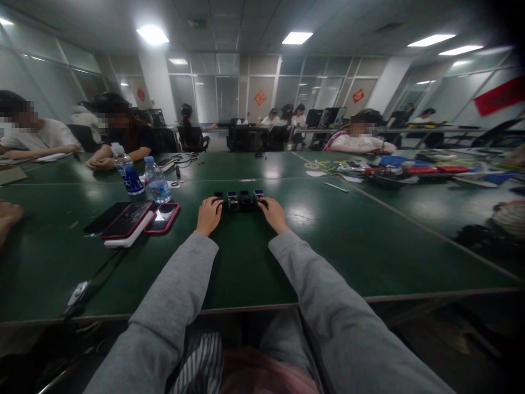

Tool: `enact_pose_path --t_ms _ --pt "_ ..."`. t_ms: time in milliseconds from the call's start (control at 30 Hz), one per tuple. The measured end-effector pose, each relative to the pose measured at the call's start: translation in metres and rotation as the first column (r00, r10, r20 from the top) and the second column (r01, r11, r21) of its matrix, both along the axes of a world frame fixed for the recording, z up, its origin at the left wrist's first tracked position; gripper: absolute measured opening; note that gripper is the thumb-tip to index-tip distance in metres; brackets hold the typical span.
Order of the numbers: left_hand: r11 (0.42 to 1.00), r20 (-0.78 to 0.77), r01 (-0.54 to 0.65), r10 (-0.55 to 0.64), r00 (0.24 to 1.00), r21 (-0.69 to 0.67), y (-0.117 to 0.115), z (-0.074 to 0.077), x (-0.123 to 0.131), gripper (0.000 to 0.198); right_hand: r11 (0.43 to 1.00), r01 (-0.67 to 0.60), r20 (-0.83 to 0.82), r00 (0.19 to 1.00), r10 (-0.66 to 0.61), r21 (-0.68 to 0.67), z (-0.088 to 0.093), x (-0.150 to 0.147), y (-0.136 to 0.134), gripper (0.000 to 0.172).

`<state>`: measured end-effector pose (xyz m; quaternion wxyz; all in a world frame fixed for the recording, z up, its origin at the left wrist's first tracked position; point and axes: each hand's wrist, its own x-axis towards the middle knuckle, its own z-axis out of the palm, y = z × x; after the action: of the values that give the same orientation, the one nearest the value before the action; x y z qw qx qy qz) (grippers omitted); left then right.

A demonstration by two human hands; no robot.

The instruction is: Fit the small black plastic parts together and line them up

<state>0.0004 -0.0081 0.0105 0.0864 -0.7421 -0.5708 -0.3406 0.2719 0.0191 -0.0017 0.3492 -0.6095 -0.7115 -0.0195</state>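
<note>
A short row of small dark box-like items, too small for me to name surely, lies on the green table. My left hand has its fingers curled on the black item at the row's left end. At the right end, my right hand grips a dark item with a blue-and-white top. Between the hands stand a silvery item with a blue top and a black item, neither touched by my fingers as far as I can see. My fingertips partly cover the two end items.
Left of my hands lie stacked phones, a red-edged phone and two water bottles. A cable with a white connector runs near the front edge. Tangled wires and tools spread at the right. People sit around the table.
</note>
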Motion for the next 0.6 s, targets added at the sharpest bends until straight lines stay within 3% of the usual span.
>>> enact_pose_path --t_ms 400,600 --pt "0.996 0.034 -0.079 0.078 0.996 0.029 -0.006 0.006 0.003 0.045 0.998 0.054 0.071 0.996 -0.057 0.044 0.001 -0.002 -0.004 0.041" --pt "0.981 0.059 -0.184 0.180 0.982 0.068 -0.009 0.014 0.001 0.057 0.988 0.122 0.042 0.991 -0.126 0.092 0.000 -0.006 -0.004 0.061"
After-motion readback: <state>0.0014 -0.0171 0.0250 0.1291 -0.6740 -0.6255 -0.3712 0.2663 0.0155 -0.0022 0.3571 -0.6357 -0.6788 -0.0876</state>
